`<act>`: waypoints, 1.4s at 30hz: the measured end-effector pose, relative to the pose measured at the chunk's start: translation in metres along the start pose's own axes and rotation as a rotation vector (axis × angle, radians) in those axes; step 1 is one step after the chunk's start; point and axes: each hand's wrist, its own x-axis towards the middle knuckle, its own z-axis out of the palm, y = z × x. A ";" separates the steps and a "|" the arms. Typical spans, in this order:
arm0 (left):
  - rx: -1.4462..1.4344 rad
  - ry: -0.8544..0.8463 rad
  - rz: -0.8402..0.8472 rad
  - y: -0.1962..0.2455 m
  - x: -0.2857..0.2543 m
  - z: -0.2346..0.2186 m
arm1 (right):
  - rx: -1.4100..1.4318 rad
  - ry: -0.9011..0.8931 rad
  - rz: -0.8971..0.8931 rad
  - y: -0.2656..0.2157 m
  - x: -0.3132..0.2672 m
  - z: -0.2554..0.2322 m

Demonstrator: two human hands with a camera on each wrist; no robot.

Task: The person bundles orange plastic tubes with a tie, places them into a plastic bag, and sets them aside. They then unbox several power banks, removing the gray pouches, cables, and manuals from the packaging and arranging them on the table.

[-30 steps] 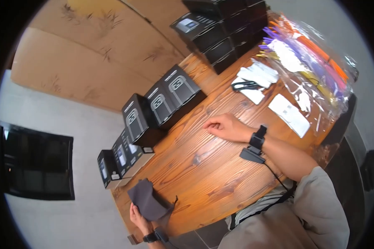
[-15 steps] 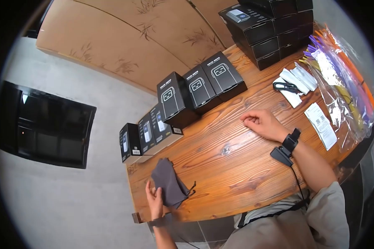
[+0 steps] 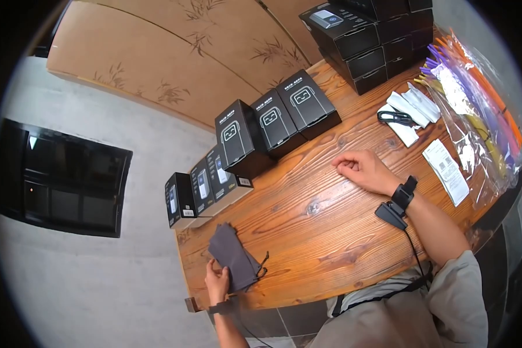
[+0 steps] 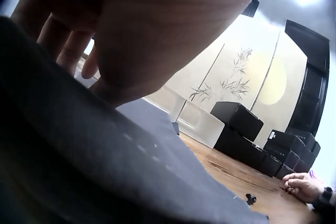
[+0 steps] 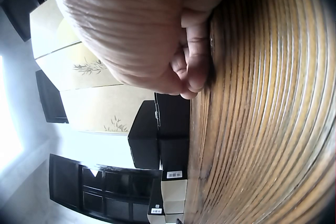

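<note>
Dark grey drawstring pouches (image 3: 233,255) lie overlapping at the left end of the wooden table, their black cord ends pointing right. My left hand (image 3: 216,284) is at their left edge, thumb over the cloth and fingers loosely bent beside it. In the left wrist view, grey cloth (image 4: 131,155) fills the foreground below the left hand (image 4: 152,29). My right hand (image 3: 362,170) rests on the table (image 3: 307,232) with loosely curled fingers, holding nothing. Seen from its own wrist, the right hand (image 5: 136,29) lies against the wood.
Black boxes (image 3: 268,118) with a printed face stand along the back edge, smaller boxes (image 3: 203,184) to their left. More black boxes (image 3: 362,49) are stacked back right. Nearby lie white packets (image 3: 420,104), a black cable (image 3: 395,118), a label sheet (image 3: 446,172) and plastic-wrapped coloured sticks (image 3: 475,110).
The lifted grey pouch has come down flat onto the table. My left fingers spread away from it, then bent back in at its edge. The right hand has stayed put; the head view has shifted.
</note>
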 end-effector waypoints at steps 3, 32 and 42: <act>-0.034 0.025 0.038 -0.001 -0.001 -0.001 | -0.009 -0.007 0.013 0.000 0.000 0.000; -0.004 -0.055 -0.035 -0.013 0.009 0.002 | -0.024 -0.015 0.029 -0.003 0.000 0.000; -0.256 -0.222 0.245 0.038 0.012 0.002 | -0.019 -0.011 0.007 -0.001 0.000 0.000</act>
